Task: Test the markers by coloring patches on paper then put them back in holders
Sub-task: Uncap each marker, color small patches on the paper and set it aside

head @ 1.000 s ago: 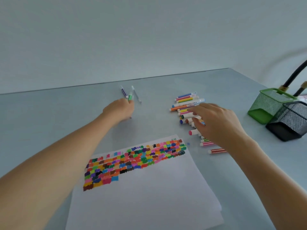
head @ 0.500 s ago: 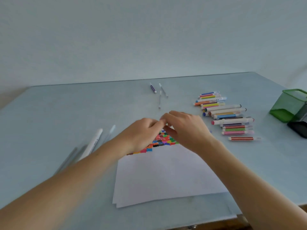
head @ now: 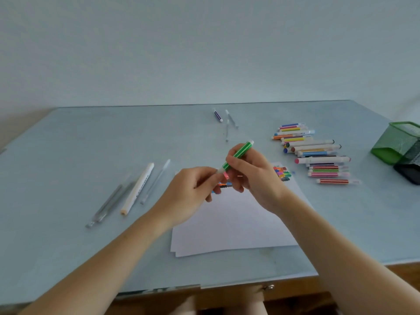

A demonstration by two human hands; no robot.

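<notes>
Paper (head: 236, 226) lies near on worktop (head: 68, 155). Above it our right hand (head: 252, 176) grips green marker (head: 237, 155), left hand (head: 193, 196) fingers pinch its near white end. Far right: marker pile (head: 316, 153), green holder (head: 397, 142), black holder (head: 411, 164).

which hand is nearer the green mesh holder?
Right. The right hand grips the green marker mid-table, left of the green mesh holder; the left hand sits farther left.

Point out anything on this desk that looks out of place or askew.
The green holder and black holder sit tipped at the right edge, with no markers visibly standing in them. The markers lie loose: a row near the paper, three strays farther back.
</notes>
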